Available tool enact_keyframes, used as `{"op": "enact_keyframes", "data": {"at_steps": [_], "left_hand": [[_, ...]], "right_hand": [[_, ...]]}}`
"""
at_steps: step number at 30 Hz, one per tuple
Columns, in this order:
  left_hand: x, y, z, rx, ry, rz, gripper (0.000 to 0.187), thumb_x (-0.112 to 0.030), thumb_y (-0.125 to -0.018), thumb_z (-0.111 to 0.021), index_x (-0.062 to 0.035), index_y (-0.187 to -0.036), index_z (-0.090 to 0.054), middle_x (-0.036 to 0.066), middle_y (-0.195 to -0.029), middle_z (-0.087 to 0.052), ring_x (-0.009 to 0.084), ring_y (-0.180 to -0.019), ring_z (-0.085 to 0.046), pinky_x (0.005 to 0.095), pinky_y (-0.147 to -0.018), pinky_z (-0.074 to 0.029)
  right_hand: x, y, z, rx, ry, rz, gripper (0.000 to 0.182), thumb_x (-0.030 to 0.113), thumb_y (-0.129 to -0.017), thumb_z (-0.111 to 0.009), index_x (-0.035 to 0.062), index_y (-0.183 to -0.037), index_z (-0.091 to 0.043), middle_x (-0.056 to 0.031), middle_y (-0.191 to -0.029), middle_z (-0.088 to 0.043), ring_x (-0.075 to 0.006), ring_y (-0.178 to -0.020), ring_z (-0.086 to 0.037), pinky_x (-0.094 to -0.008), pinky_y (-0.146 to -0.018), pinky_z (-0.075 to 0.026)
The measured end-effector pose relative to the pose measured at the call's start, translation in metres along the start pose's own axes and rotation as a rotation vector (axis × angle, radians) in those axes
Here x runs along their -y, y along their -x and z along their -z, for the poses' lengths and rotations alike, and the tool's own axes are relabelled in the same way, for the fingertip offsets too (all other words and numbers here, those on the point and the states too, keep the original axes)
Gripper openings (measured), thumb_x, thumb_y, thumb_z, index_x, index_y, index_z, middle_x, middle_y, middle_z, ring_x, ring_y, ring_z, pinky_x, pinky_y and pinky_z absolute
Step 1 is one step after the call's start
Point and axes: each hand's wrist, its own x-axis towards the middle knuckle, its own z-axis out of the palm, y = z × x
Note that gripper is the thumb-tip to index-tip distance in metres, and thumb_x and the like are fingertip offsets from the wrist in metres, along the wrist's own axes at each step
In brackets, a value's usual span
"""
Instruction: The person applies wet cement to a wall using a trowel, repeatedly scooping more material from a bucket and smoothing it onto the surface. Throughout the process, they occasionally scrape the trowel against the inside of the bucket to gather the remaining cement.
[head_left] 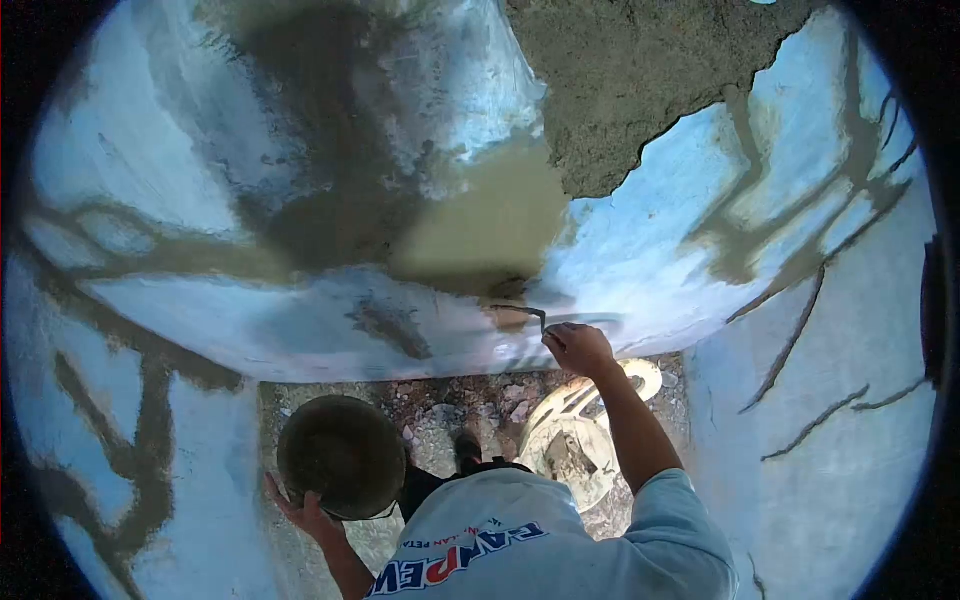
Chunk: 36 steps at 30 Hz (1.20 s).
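Note:
My right hand [578, 348] is closed round the handle of a trowel [522, 311], whose thin blade lies against the wall at the lower edge of a wet mortar patch [485, 225]. My left hand [312, 515] grips the near rim of a dark bucket [342, 420], with some fingers over the edge and others spread along its outside. Wet-looking grey-brown material seems to line the bucket, but shadow hides how much it holds.
A rough area of bare mortar [640, 90] covers the upper wall. Filled streaks [150, 440] and open cracks [800, 340] mark the side walls. Below my right arm stands a white plastic chair [535, 430] with a grey scrap on its seat. Rubble [450, 405] litters the ground.

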Motion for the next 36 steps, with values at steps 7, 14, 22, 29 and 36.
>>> {"op": "enact_keyframes", "data": {"at_steps": [7,14,22,29,36], "left_hand": [[0.005,-0.003,0.000,-0.006,-0.028,-0.050,0.100,0.009,-0.070,-0.053,-0.0119,-0.167,-0.035,0.024,-0.147,-0.056,0.0364,-0.132,-0.058,0.0439,-0.107,-0.052],[0.015,-0.003,0.012,0.068,0.016,-0.001,0.104,-0.013,-0.074,-0.080,-0.0102,-0.166,-0.031,0.023,-0.155,-0.048,0.0429,-0.139,-0.052,0.0555,-0.116,-0.047],[0.019,-0.005,0.016,0.027,-0.031,-0.054,0.102,0.003,-0.069,-0.057,-0.0093,-0.167,-0.033,0.025,-0.149,-0.054,0.0391,-0.133,-0.058,0.0491,-0.113,-0.049],[0.013,0.000,0.008,-0.020,-0.064,0.035,0.100,0.003,-0.068,-0.055,-0.0110,-0.166,-0.037,0.022,-0.153,-0.049,0.0396,-0.136,-0.055,0.0487,-0.114,-0.047],[0.024,-0.010,0.022,0.076,0.002,-0.015,0.100,0.007,-0.074,-0.064,-0.0106,-0.167,-0.031,0.024,-0.154,-0.050,0.0414,-0.139,-0.053,0.0539,-0.114,-0.050]], "right_hand": [[-0.010,-0.026,-0.005,-0.044,0.073,0.074,0.028,0.039,-0.101,-0.065,0.0126,-0.100,-0.075,-0.0107,-0.091,-0.076,-0.0376,-0.078,-0.073,-0.0523,-0.066,-0.059],[-0.004,-0.018,-0.001,-0.136,-0.044,0.017,0.023,0.035,-0.101,-0.069,0.0137,-0.104,-0.076,-0.0092,-0.093,-0.077,-0.0386,-0.077,-0.074,-0.0502,-0.067,-0.059],[-0.006,0.001,0.007,-0.283,-0.219,-0.027,0.017,0.023,-0.097,-0.075,0.0070,-0.103,-0.076,-0.0158,-0.094,-0.077,-0.0413,-0.080,-0.074,-0.0490,-0.068,-0.058],[-0.013,-0.006,0.012,-0.089,-0.226,0.034,0.024,0.028,-0.098,-0.073,0.0048,-0.099,-0.074,-0.0206,-0.086,-0.075,-0.0433,-0.078,-0.072,-0.0523,-0.068,-0.056],[-0.031,-0.032,0.018,0.068,-0.224,-0.001,0.026,0.031,-0.099,-0.071,0.0045,-0.098,-0.075,-0.0221,-0.083,-0.074,-0.0458,-0.078,-0.071,-0.0523,-0.070,-0.056]]}}
